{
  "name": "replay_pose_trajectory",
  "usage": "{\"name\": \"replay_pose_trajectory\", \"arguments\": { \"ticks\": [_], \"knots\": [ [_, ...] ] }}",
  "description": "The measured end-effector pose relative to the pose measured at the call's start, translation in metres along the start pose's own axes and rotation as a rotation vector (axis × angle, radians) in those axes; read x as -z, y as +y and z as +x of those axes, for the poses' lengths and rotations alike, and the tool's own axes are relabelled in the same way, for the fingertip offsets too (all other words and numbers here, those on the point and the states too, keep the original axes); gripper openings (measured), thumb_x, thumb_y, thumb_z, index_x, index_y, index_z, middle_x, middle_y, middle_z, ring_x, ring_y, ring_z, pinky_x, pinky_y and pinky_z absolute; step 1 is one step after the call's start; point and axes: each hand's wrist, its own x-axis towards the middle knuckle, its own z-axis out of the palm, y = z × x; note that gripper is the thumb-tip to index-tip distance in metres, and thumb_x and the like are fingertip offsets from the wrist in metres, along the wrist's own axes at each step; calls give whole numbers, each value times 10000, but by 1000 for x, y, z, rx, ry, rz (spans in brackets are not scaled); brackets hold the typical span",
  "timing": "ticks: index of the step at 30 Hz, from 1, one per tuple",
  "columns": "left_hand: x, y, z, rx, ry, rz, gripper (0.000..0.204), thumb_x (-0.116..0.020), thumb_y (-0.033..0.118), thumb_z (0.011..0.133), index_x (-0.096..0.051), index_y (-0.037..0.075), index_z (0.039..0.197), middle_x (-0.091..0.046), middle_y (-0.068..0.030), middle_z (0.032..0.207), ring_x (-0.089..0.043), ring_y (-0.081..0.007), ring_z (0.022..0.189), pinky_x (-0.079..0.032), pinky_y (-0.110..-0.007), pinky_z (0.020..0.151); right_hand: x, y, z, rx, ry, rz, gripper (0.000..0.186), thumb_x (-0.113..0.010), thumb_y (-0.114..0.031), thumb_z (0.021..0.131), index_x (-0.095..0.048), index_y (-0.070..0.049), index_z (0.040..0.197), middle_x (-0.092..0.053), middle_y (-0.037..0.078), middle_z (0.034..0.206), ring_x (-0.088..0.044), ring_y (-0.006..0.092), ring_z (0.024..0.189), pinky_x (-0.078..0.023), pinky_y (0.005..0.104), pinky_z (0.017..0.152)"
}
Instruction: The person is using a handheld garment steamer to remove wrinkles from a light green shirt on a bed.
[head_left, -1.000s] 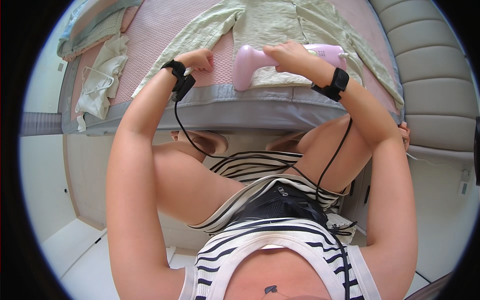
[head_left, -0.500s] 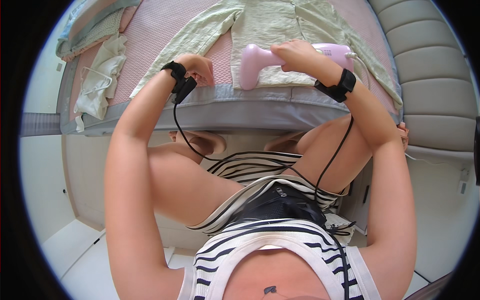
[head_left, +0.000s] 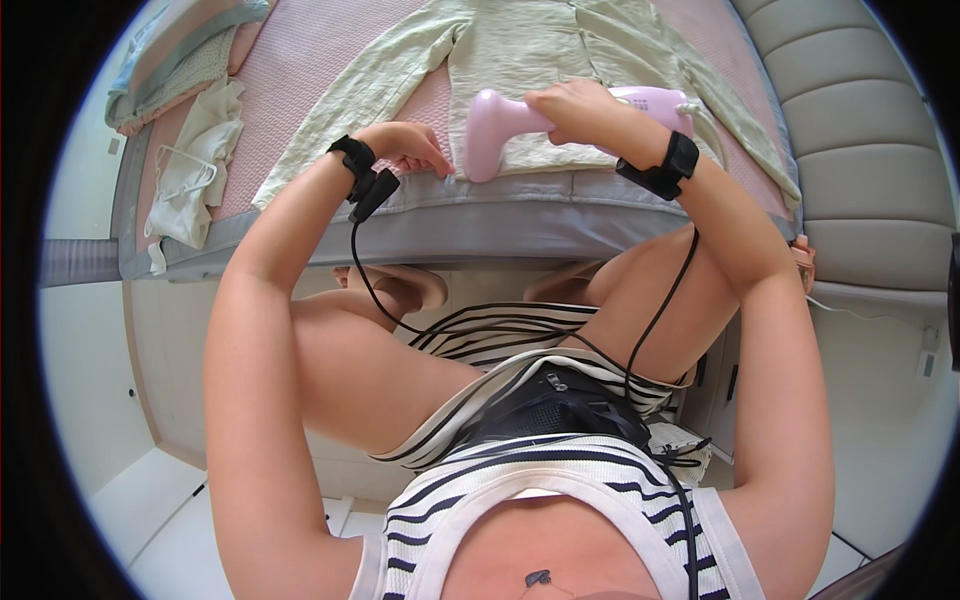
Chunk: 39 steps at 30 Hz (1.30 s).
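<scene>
pale-green crinkled cloth shirt [head_left: 510, 60] spread flat, creases left; r hand [head_left: 580, 112] wrapped round pink plastic handheld steamer [head_left: 505, 120] at hem [head_left: 545, 168]; l hand [head_left: 408, 150] bent nr corner, can't tell if pinching

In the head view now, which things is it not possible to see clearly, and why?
- Pale green crinkled-fabric shirt: top cut off by the head view's upper edge.
- Glossy pink plastic handheld appliance: in the head view, the right hand hides part of its handle.
- Left hand: in the head view, its fingertips are too small to tell whether they pinch the shirt.
</scene>
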Motion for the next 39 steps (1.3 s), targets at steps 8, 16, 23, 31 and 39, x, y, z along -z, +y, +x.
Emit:
{"name": "replay_pose_trajectory", "arguments": {
  "ticks": [8, 16, 23, 31, 39],
  "knots": [
    [-6, -7, 3, -33, 38, -172, 213, -646, 239, 752, -618, 31, 718, -350, 58, 481, -310, -47, 398, -241, -207, 374, -2, 0, -1, -15, -9, -38, 300, -658, -97, 607, -521, -44, 869, -598, 120, 750, -593, 304, 742, -466, 397, 608],
    [-9, -9, 7, -65, 105, -166, 193, -647, 217, 730, -595, 45, 660, -358, 52, 475, -317, -53, 390, -241, -218, 361, -2, 1, -3, -21, -5, -13, 291, -645, -69, 592, -504, -36, 845, -585, 131, 747, -578, 319, 740, -451, 406, 615],
    [-10, -7, 11, -9, 155, -135, 156, -652, 191, 696, -589, 60, 639, -377, 42, 474, -333, -64, 385, -254, -217, 360, -3, 1, -3, -7, 17, -5, 291, -639, -57, 582, -507, -53, 842, -581, 128, 712, -576, 327, 709, -445, 414, 599],
    [-15, -4, 7, 23, 229, -63, 173, -627, 226, 690, -600, 60, 648, -375, 43, 480, -335, -60, 395, -258, -217, 369, -2, 5, -11, 21, 46, -2, 314, -653, -29, 571, -505, -59, 847, -587, 117, 725, -575, 328, 729, -447, 416, 613],
    [-16, -3, 2, -41, 183, -102, 222, -657, 264, 705, -600, 56, 654, -368, 44, 475, -331, -59, 397, -248, -222, 368, -4, 3, -16, -8, 40, -16, 327, -667, -33, 579, -502, -73, 859, -590, 116, 732, -578, 322, 733, -448, 423, 605]
  ]
}}
